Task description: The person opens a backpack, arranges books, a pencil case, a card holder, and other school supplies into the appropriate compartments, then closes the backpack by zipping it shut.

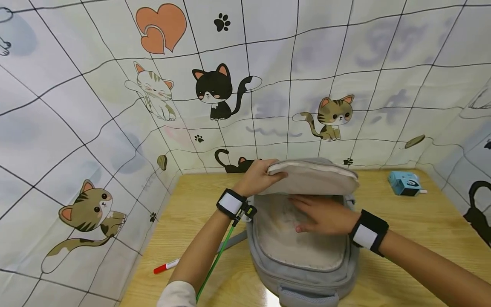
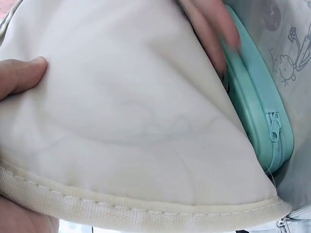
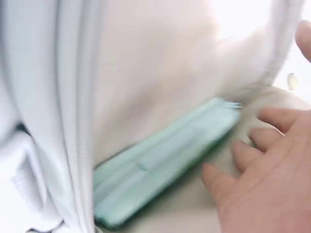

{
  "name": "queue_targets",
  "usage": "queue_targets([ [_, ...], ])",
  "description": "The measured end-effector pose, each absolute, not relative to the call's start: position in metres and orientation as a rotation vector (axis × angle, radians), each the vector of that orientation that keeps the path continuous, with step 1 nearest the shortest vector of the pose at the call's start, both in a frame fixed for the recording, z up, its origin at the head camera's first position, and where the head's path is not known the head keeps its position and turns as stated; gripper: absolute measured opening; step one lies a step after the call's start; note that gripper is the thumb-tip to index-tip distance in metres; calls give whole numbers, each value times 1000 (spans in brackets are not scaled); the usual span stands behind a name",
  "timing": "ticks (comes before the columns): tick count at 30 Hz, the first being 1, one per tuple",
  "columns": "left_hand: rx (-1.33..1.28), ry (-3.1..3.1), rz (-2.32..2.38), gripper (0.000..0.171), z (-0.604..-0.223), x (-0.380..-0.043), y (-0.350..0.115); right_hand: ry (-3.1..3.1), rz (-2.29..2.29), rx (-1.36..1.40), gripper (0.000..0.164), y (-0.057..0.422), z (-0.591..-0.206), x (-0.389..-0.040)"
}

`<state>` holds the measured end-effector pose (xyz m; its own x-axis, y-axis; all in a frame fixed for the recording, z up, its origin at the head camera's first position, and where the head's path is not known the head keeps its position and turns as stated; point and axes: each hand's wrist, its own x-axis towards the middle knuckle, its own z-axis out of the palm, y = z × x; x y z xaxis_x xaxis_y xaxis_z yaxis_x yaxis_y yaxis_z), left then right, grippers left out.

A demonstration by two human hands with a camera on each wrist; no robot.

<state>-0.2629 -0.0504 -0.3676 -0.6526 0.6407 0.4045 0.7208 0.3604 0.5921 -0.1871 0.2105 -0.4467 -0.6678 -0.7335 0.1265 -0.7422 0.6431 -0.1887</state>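
A grey backpack lies on the wooden table with its front compartment unzipped. My left hand grips the edge of the raised pale flap; in the left wrist view the thumb presses on the flap's lining. My right hand reaches into the opening with its fingers spread and holds nothing. A teal zippered case sits inside the compartment, down in the fold beneath the flap. In the right wrist view the same case is blurred, just beyond the fingertips. From the head view the case is hidden.
A red-capped marker lies left of the backpack, partly behind my left forearm. At the table's back right stands a small blue box with a white piece sticking out. A cat-printed cloth hangs behind the table. A green cable runs from my left wrist.
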Motion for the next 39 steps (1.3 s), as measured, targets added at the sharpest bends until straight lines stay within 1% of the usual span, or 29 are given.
queue_targets([
  [4,-1229,-2503,-1138,22,-365,-265,-59,-2649,367,1298,77,223,-416,-150],
  [7,-1216,-2491,-1133,28,-363,-266,-65,-2504,381,1207,63,245,-390,-134],
  [9,-1214,-2484,-1142,29,-362,-266,-69,-2457,391,1066,49,266,-375,-134],
  [11,-1210,-2485,-1155,27,-362,-266,-71,-2481,405,882,36,289,-362,-143],
  [12,-1208,-2487,-1159,24,-362,-267,-72,-2530,411,784,32,302,-358,-151],
  [13,-1203,-2491,-1162,21,-363,-267,-72,-2589,413,682,33,315,-357,-162],
  [14,-1199,-2495,-1167,18,-364,-267,-72,-2660,418,589,37,328,-357,-173],
  [15,-1193,-2503,-1175,15,-365,-267,-72,-2732,422,503,44,342,-361,-187],
  [17,-1192,-2512,-1183,11,-367,-267,-71,-2863,429,373,63,371,-375,-214],
  [19,-1203,-2525,-1194,12,-369,-267,-67,-2952,450,298,77,399,-397,-238],
  [23,-1240,-2540,-1221,19,-370,-266,-59,-3084,468,210,92,443,-442,-269],
  [26,-1260,-2538,-1219,21,-371,-265,-56,-3156,495,133,105,460,-466,-282],
  [30,-1264,-2520,-1211,13,-372,-263,-54,-3187,559,-11,118,473,-490,-293],
  [32,-1264,-2505,-1209,11,-373,-262,-54,-3188,564,-58,122,477,-501,-296],
  [35,-1274,-2481,-1186,15,-376,-261,-53,-3199,574,-135,126,484,-520,-296],
  [37,-1283,-2469,-1150,22,-377,-260,-53,-3203,572,-186,127,487,-531,-296],
  [39,-1289,-2461,-1120,25,-378,-261,-53,-3195,578,-275,127,489,-540,-298],
])
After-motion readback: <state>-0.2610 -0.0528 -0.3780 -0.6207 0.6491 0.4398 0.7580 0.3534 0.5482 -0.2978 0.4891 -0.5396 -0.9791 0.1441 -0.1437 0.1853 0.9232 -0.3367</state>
